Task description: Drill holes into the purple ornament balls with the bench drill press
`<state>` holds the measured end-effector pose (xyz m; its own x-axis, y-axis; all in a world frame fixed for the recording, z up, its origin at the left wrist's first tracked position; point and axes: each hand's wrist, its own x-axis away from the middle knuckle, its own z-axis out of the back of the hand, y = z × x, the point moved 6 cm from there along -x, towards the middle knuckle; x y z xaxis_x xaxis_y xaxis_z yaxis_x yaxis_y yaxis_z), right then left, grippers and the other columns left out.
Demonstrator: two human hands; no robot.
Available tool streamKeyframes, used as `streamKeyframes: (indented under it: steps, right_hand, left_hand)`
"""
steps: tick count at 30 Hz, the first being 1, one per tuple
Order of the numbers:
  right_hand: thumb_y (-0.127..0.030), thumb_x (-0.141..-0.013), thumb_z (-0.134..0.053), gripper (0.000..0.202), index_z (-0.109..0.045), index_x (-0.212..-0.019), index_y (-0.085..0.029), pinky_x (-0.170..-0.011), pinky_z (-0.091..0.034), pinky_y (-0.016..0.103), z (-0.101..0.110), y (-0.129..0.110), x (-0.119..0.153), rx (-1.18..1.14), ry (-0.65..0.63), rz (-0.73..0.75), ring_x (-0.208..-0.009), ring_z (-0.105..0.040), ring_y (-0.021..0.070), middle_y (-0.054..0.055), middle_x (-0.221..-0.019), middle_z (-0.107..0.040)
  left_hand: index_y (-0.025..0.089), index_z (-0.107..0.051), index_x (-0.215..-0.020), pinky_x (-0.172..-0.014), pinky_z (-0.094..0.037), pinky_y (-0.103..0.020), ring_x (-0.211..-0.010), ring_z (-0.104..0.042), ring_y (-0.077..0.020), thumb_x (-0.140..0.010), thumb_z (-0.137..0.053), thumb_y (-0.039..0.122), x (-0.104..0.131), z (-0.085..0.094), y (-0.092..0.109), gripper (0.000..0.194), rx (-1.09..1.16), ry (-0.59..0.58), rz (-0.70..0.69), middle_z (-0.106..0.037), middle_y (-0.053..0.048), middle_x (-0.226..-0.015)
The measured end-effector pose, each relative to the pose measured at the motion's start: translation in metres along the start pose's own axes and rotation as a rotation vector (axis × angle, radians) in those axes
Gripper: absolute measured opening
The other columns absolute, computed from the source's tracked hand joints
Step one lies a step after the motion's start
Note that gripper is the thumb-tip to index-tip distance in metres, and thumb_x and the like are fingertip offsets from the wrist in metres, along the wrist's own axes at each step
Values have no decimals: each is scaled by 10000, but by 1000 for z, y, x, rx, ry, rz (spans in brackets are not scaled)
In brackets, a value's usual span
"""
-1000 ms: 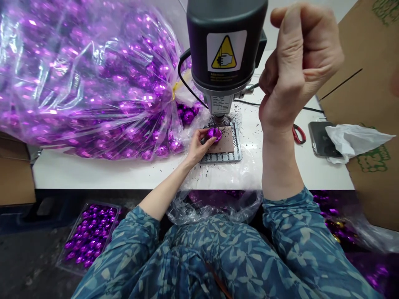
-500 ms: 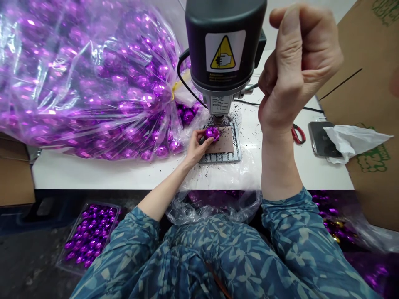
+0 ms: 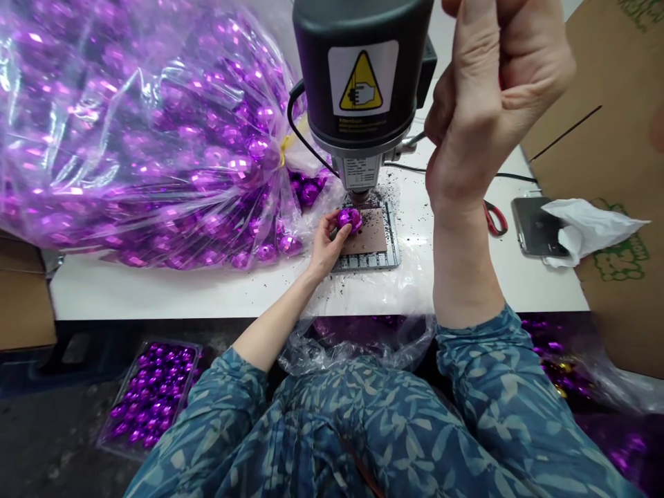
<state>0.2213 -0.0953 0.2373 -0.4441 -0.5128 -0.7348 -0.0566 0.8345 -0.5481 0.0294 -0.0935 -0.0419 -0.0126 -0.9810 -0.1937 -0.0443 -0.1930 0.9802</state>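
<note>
My left hand (image 3: 326, 238) pinches a shiny purple faceted ball (image 3: 349, 220) between thumb and fingers. The ball rests over a brown board (image 3: 371, 235) on the slotted metal base (image 3: 366, 261) of a small bench drill press (image 3: 363, 83), just under its chuck (image 3: 359, 196). My right hand (image 3: 501, 97) is raised beside the motor housing, its fingers curled into a fist. A metal lever (image 3: 415, 140) runs from the drill press towards this fist; its grip end is hidden inside or behind the hand. The fist's top is cut off by the frame edge.
A big clear bag (image 3: 155, 138) of purple balls fills the left of the white table (image 3: 171, 294). Red-handled scissors (image 3: 496, 218), a phone (image 3: 534, 227) and a crumpled tissue (image 3: 591, 225) lie right. A bin (image 3: 150, 398) of balls sits on the floor. Cardboard (image 3: 612, 124) stands right.
My right fist has risen, its top now leaving the frame. The left hand still holds the ball under the chuck. The view has shifted slightly.
</note>
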Motion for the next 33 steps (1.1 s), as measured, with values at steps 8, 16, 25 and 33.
streamKeyframes:
  steps: [8,16,25,33]
  right_hand:
    - [-137,-1010,-555,359,-363,-718,-222,-539,-276,169,-3,12,-13,27,-59,-21,-478,-288,-24,-69,-632,-290]
    - [-121,-992,-599,218,-568,-786,-185,-563,-414,196,-2,13,-11,-22,-47,-10,-442,-268,7,-86,-583,-397]
    - [-592,-850,-699,438,-734,-873,-156,-501,-413,200,8,-6,14,45,-9,128,-452,-404,-12,-44,-727,-639]
    - [-734,-974,-503,536,-675,-1017,-228,-496,-312,231,26,-2,50,276,67,115,-491,-315,-9,-25,-861,-639]
  left_hand:
    - [265,-669,-1361,-1170,-558,-514,-1271,-704,-284,-887,-866,601,-5,-2,-8,614,-213,6,-108,-708,-117,-1335]
    - [262,-580,-1395,-1278,-478,-575,-1502,-596,-322,-937,-818,593,1,-18,4,614,-266,-124,-304,-673,-145,-1483]
    - [240,-553,-1374,-1135,-609,-503,-1315,-731,-298,-946,-826,538,2,-22,14,589,-291,-133,-302,-719,-145,-1397]
    - [249,-535,-1388,-1158,-599,-508,-1347,-720,-300,-962,-801,557,2,-23,13,589,-291,-143,-339,-706,-149,-1422]
